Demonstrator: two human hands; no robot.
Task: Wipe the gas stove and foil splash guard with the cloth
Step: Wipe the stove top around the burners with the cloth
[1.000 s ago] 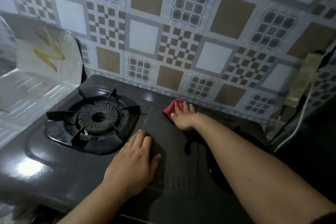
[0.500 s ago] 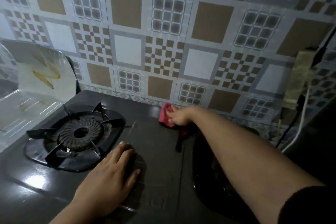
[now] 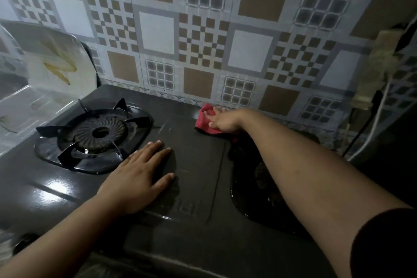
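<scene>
Clearly we are mid-task: our right hand (image 3: 222,122) presses the red cloth (image 3: 204,119) on the stove (image 3: 198,187) behind the burner (image 3: 99,133); left hand (image 3: 137,178) flat, empty. The foil guard (image 3: 33,97) seems untouched.

The right-hand burner (image 3: 266,178) of the gas stove (image 3: 194,244) lies mostly hidden beneath the right forearm, lost in shadow at the centre right of the frame. The red cloth (image 3: 204,121) is partly covered by the right hand (image 3: 222,121). At the left edge the foil splash guard (image 3: 33,101) is cut off, and the object at the upper right (image 3: 374,74), perhaps a power strip, is too blurred to tell.
</scene>
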